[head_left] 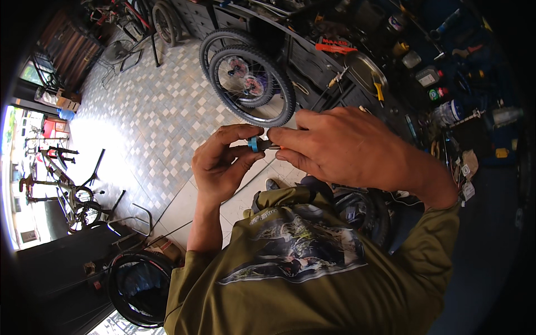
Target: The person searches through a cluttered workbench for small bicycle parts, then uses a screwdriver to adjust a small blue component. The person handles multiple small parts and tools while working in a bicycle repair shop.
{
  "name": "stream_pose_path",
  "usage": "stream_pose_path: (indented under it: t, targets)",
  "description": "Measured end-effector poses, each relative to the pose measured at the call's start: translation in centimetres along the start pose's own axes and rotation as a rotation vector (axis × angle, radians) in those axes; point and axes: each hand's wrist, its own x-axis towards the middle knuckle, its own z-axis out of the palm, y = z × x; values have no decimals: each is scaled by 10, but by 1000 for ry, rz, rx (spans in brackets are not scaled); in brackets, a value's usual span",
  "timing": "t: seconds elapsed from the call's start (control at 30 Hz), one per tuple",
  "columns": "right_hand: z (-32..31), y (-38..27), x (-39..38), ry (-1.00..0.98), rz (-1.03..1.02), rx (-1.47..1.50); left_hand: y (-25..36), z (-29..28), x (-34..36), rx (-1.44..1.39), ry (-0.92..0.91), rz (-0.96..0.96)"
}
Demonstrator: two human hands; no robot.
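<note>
My left hand, raised in front of my chest, pinches a small blue ring-shaped part between thumb and fingers. Close against it on the right, my right hand has its fingertips closed round a thin dark piece. That piece points at the blue part and seems to meet it, though the fingers cover most of it. A speck of orange shows by the right fingertips. Whether the dark piece is a tool or belongs to the blue part, I cannot tell.
Beyond my hands, two bicycle wheels lean against dark drawers. At right, a cluttered workbench carries an oval metal tray, a yellow-handled tool and several bottles. A bicycle stands at left; tyres lie lower left.
</note>
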Motion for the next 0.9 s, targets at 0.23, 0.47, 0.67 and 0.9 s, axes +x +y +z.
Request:
stream_pose_path:
  t: [0.23, 0.47, 0.67, 0.9]
  targets:
    - [1, -2, 1, 53, -72, -244, -5, -1, 1, -54, 23, -47]
    - [22, -4, 1, 259, -152, -643, 0, 0, 4, -81, 42, -175]
    - [13, 5, 1, 328, -81, -150, -5, -4, 7, -315, 99, -234]
    - [20, 20, -1, 321, -4, 378, -10, -4, 14, -391, 38, -92]
